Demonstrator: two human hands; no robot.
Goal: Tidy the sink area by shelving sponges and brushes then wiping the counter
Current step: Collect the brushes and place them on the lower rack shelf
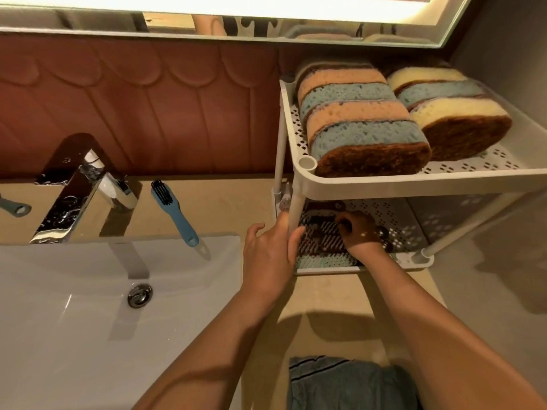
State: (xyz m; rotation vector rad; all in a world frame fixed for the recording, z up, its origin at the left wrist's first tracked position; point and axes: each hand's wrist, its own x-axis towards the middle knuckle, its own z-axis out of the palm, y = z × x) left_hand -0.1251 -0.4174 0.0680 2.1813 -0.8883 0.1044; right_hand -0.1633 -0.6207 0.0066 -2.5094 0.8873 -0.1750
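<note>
Blue brush (174, 213) on counter (225, 202), left of left hand (268, 253). Long axis far-to-near: bristles far, handle near, over sink (74, 306) rim. Left hand nearer, fingers loose against rack post (291, 214). Right hand (362, 233) inside lower shelf (414, 232), curled over shelved brushes (322, 238); grip unclear.

Forearms (207, 350): both yours, bare from wrist to the frame's lower edge.
Left hand (268, 253): bare, evenly lit.
Right hand (362, 232): bare, its back in shadow.
Fabric (349, 383) at bottom edge: blue-grey, dark stripes; whether you wear it cannot be told.
</note>
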